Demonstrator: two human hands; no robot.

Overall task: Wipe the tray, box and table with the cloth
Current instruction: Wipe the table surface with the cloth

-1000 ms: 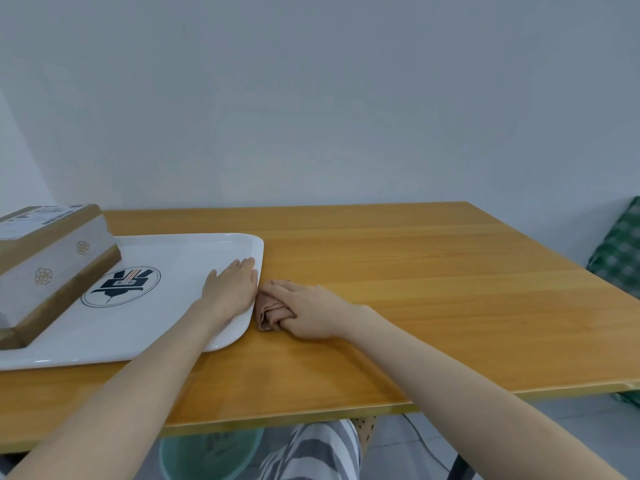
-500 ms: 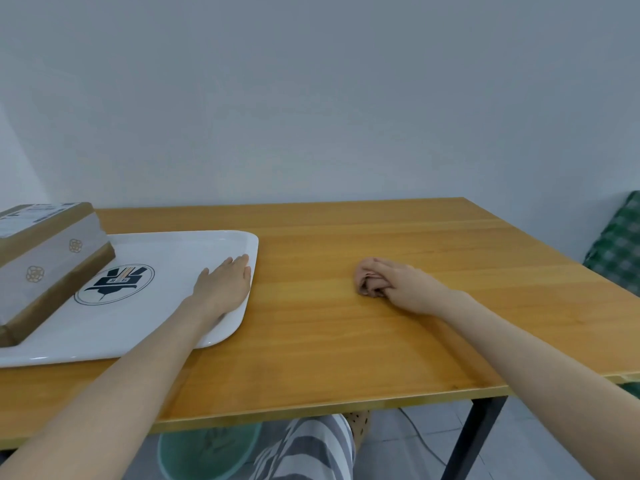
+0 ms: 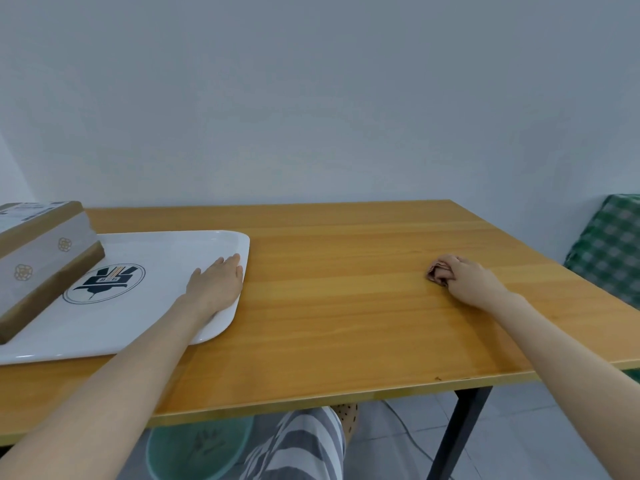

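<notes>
A white tray (image 3: 156,251) with a dark round logo lies on the left of the wooden table (image 3: 329,306). A brown and grey box (image 3: 38,258) rests on the tray's left part, tilted. My left hand (image 3: 216,284) lies flat, palm down, on the tray's right edge, holding nothing. My right hand (image 3: 467,280) is on the table's right side, fingers closed over a bunched pinkish-brown cloth (image 3: 439,271) pressed on the wood. Most of the cloth is hidden under the hand.
A grey wall stands just behind the table. A green checked fabric (image 3: 613,247) sits off the table's right edge. Under the table are a green bucket (image 3: 197,452) and my striped trouser leg (image 3: 298,445). A black table leg (image 3: 457,434) is at the front right.
My right hand has slid the cloth across the table from beside the tray's right edge to the right side. My left hand has stayed on the tray.
</notes>
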